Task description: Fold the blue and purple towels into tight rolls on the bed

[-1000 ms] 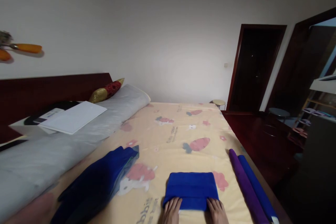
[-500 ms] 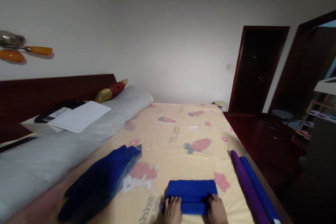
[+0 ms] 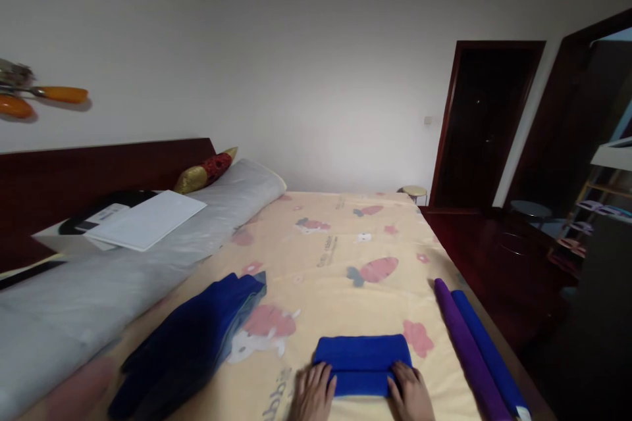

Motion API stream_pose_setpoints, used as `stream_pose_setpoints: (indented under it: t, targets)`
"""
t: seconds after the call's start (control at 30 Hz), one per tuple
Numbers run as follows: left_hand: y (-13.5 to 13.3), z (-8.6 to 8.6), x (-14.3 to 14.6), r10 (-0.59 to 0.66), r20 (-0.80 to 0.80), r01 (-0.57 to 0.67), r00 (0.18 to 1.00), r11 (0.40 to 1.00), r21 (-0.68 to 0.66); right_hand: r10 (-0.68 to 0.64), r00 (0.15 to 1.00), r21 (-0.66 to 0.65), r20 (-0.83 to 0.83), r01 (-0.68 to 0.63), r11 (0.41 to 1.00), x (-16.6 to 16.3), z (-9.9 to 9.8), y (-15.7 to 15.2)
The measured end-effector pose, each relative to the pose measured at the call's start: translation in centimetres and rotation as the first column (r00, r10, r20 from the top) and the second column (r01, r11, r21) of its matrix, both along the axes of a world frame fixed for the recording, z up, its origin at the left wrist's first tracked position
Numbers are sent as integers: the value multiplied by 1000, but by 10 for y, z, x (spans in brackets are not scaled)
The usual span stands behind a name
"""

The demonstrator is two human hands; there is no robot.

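Note:
A blue cloth [image 3: 363,352], folded into a flat rectangle with a crease running across it, lies on the bed sheet at the bottom of the view. My left hand [image 3: 315,389] lies over its near left corner, fingers stretched forward and thumb beside the near edge. At the near right corner, my right hand [image 3: 411,387] rests with its fingers spread on the cloth and its thumb at the front. Both hands look open, laid on the fabric rather than wrapped round it. The wrists run out of view below.
Dark blue clothing [image 3: 192,342] lies heaped to the left. Along the bed's right edge are a purple roll [image 3: 469,348] and a blue roll [image 3: 488,352]. A long grey pillow [image 3: 162,270] carries a white board [image 3: 148,220]. A patterned sheet [image 3: 306,263] covers the bed.
My fingers have gone from curled at the cloth's near part to flatter and more spread. The left hand has shifted slightly left. The cloth stays folded in nearly the same place.

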State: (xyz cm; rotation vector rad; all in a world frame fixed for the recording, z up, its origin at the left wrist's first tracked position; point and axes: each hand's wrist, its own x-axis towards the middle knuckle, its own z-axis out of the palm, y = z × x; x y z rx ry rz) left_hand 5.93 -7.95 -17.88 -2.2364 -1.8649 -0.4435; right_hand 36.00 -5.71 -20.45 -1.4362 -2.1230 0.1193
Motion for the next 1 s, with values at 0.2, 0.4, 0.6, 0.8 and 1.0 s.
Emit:
stream_pose_setpoints:
  t: [0.2,0.4,0.6,0.8,1.0]
  targets:
    - [-4,2,15,171,-7,-170,985,985,37,-72,996,-3,55,72,997,-21,15,-6]
    - [15,-12,68,-197,43,200,979,977,-72,106,994,-137,33,-101,985,-73,29,-3]
    - [8,3,5,47,15,-45,999,995,-89,-104,993,-67,62,108,992,15,6,8]
    - [-6,-11,-1,169,3,-169,986,981,90,-95,992,45,77,92,995,34,3,0]
    - [-13,-27,27,-87,-8,86,996,992,-91,-10,985,40,170,3,999,6,-29,-9]
